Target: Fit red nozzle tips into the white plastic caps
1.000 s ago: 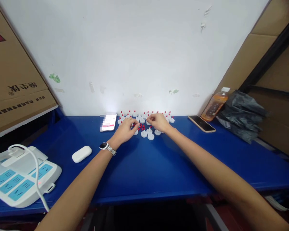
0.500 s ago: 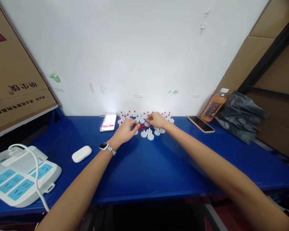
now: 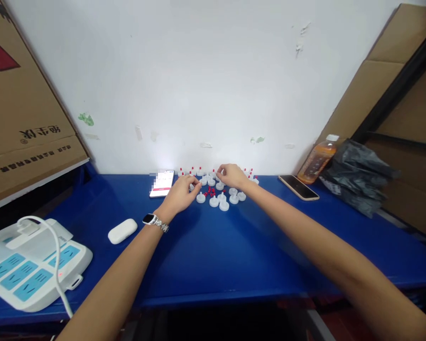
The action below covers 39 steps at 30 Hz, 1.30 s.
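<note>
Several white nozzle caps [image 3: 224, 206], round-based with a thin spout, stand on the blue table in front of the wall. Those along the back carry small red tips [image 3: 200, 168] on their spouts, while the nearer ones have bare spouts. A little pile of loose red tips [image 3: 212, 191] lies in the middle. My left hand [image 3: 183, 193] is at the left of the caps, thumb and fingertips drawn together; whatever they pinch is too small to make out. Over the back caps, my right hand [image 3: 233, 176] has its fingers closed in a pinch, its contents hidden.
A lit phone [image 3: 162, 184] lies left of the caps, with a white earbud case [image 3: 122, 231] and a power strip [image 3: 39, 272] nearer. At the right are a dark phone [image 3: 298, 187], an orange drink bottle [image 3: 317, 160] and a black plastic bag [image 3: 358, 173]. Cardboard flanks both sides.
My left hand has drawn back slightly to the left from the red pile, uncovering a white cap. My right hand has lifted off a white cap towards the back row. The view has shifted slightly.
</note>
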Each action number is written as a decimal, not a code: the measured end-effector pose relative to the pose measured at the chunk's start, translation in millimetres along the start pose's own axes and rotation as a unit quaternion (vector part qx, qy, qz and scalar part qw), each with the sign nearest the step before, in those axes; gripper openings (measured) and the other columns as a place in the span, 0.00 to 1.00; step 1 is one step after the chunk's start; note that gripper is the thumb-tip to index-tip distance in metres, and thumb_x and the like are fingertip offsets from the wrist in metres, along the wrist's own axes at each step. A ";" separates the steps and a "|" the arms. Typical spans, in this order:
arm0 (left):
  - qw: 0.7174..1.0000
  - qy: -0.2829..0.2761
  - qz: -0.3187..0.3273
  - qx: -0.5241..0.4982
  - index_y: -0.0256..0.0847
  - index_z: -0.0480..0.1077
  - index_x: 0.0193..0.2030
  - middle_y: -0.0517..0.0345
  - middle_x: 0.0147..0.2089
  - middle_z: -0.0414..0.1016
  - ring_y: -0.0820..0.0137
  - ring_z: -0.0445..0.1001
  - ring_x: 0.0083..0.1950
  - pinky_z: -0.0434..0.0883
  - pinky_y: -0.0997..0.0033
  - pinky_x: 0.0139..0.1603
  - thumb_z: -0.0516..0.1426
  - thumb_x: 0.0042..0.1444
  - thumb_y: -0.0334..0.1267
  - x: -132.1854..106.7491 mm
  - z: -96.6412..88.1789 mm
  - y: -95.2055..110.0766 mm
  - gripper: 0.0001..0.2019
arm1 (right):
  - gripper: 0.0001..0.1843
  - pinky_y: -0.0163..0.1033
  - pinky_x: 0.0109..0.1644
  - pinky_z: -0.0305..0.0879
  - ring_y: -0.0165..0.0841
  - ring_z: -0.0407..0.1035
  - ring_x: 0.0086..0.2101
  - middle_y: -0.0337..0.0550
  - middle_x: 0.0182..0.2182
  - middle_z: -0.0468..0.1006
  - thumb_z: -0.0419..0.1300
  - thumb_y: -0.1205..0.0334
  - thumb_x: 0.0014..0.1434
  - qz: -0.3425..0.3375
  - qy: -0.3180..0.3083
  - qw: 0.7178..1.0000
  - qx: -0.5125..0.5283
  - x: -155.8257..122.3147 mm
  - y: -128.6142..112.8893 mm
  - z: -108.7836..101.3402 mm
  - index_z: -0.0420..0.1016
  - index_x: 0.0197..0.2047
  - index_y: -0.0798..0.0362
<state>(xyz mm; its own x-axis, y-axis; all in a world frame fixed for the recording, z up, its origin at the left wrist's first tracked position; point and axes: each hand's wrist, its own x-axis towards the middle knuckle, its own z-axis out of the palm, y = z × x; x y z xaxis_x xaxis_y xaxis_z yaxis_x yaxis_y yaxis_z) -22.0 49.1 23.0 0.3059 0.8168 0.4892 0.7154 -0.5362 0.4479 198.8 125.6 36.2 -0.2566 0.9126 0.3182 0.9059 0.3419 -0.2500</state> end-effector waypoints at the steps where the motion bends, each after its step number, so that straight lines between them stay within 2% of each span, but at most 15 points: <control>1: 1.000 -0.001 0.000 0.001 0.41 0.71 0.34 0.53 0.38 0.74 0.63 0.71 0.41 0.66 0.63 0.43 0.51 0.65 0.45 -0.1 0.3 -0.7 0.14 | 0.14 0.37 0.45 0.65 0.37 0.75 0.40 0.48 0.38 0.83 0.57 0.56 0.62 0.006 0.004 1.000 -0.011 6.0 -1.0 -0.3 0.81 0.43 0.52; 4: 1.000 -0.010 0.003 -0.001 0.42 0.72 0.36 0.53 0.39 0.74 0.62 0.71 0.42 0.67 0.63 0.44 0.52 0.64 0.45 0.0 3.9 -2.4 0.13 | 0.15 0.39 0.48 0.66 0.39 0.75 0.44 0.50 0.42 0.82 0.58 0.57 0.61 0.029 -0.026 0.999 -0.037 27.1 -4.9 2.8 0.81 0.45 0.54; 9: 1.000 -0.020 0.008 -0.008 0.42 0.72 0.36 0.53 0.39 0.74 0.62 0.72 0.45 0.67 0.64 0.43 0.51 0.64 0.46 1.3 9.3 -2.3 0.13 | 0.13 0.38 0.47 0.67 0.40 0.76 0.44 0.53 0.44 0.82 0.61 0.58 0.58 0.040 -0.057 0.997 -0.046 52.3 -11.5 14.8 0.82 0.43 0.55; 14: 0.999 -0.037 0.006 -0.004 0.42 0.71 0.35 0.53 0.41 0.75 0.62 0.72 0.45 0.68 0.64 0.44 0.51 0.64 0.46 0.6 10.5 1.2 0.13 | 0.13 0.41 0.51 0.67 0.42 0.75 0.45 0.54 0.43 0.82 0.62 0.57 0.57 0.050 -0.048 0.996 -0.056 59.8 -13.5 22.6 0.82 0.42 0.55; 19: 0.999 -0.038 0.003 0.003 0.42 0.71 0.35 0.53 0.41 0.75 0.62 0.71 0.45 0.68 0.63 0.44 0.50 0.65 0.46 -0.7 11.5 3.6 0.14 | 0.12 0.42 0.50 0.67 0.42 0.76 0.45 0.54 0.42 0.82 0.62 0.58 0.57 0.060 -0.042 0.996 -0.050 64.4 -17.1 27.0 0.82 0.41 0.55; 24: 0.999 -0.032 0.007 -0.004 0.42 0.72 0.37 0.53 0.39 0.74 0.62 0.71 0.43 0.68 0.62 0.44 0.50 0.65 0.46 0.0 8.7 3.1 0.14 | 0.10 0.43 0.52 0.64 0.41 0.75 0.46 0.51 0.41 0.83 0.60 0.61 0.59 0.047 -0.019 0.998 -0.030 64.1 -23.3 20.9 0.82 0.39 0.54; 27: 1.000 0.000 0.008 -0.003 0.42 0.72 0.37 0.53 0.40 0.74 0.63 0.71 0.43 0.68 0.62 0.45 0.50 0.65 0.45 0.0 3.3 6.4 0.13 | 0.12 0.40 0.50 0.65 0.38 0.74 0.44 0.48 0.42 0.82 0.57 0.58 0.62 0.035 0.026 0.999 0.014 52.7 -24.8 8.7 0.80 0.42 0.53; 29: 1.000 0.026 0.008 -0.011 0.42 0.72 0.39 0.54 0.42 0.74 0.64 0.71 0.43 0.68 0.63 0.46 0.51 0.65 0.44 -0.3 0.2 10.9 0.11 | 0.13 0.37 0.45 0.65 0.35 0.74 0.40 0.47 0.38 0.82 0.58 0.56 0.61 0.024 0.067 0.993 0.092 37.2 -25.3 -1.8 0.80 0.40 0.54; 31: 0.998 0.052 0.001 -0.027 0.43 0.70 0.46 0.55 0.42 0.74 0.65 0.71 0.42 0.68 0.65 0.45 0.53 0.64 0.44 -0.7 -1.0 17.4 0.10 | 0.12 0.35 0.40 0.65 0.32 0.73 0.34 0.45 0.33 0.82 0.59 0.56 0.60 0.009 0.094 0.976 0.196 15.9 -25.8 -11.8 0.79 0.36 0.56; 34: 0.995 0.081 -0.014 -0.050 0.42 0.66 0.56 0.56 0.41 0.74 0.67 0.70 0.38 0.68 0.66 0.40 0.58 0.60 0.47 -1.2 1.0 30.0 0.19 | 0.14 0.35 0.34 0.63 0.31 0.70 0.29 0.43 0.27 0.79 0.61 0.53 0.58 -0.014 0.083 0.939 0.332 -20.4 -26.9 -20.4 0.77 0.33 0.57; 36: 0.995 0.078 -0.006 -0.057 0.41 0.68 0.52 0.56 0.40 0.73 0.68 0.70 0.36 0.68 0.67 0.39 0.58 0.60 0.47 -1.5 4.1 38.8 0.17 | 0.15 0.35 0.34 0.63 0.30 0.69 0.28 0.42 0.27 0.78 0.62 0.52 0.57 -0.031 0.071 0.917 0.390 -41.9 -27.4 -19.7 0.77 0.32 0.56; 39: 0.995 0.061 0.013 -0.077 0.40 0.72 0.39 0.56 0.35 0.74 0.69 0.71 0.35 0.68 0.67 0.38 0.55 0.63 0.45 -2.3 9.3 48.4 0.11 | 0.17 0.35 0.33 0.62 0.30 0.67 0.27 0.40 0.26 0.77 0.63 0.48 0.56 -0.035 0.068 0.879 0.471 -63.9 -27.4 -10.7 0.76 0.30 0.56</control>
<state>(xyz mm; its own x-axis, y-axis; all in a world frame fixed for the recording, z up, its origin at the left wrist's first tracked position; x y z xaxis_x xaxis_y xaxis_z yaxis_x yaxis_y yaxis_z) 17.7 23.2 36.6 0.2381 0.7754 0.5848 0.6007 -0.5907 0.5387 194.0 55.5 32.5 -0.2006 0.8687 0.4528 0.1930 0.4882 -0.8511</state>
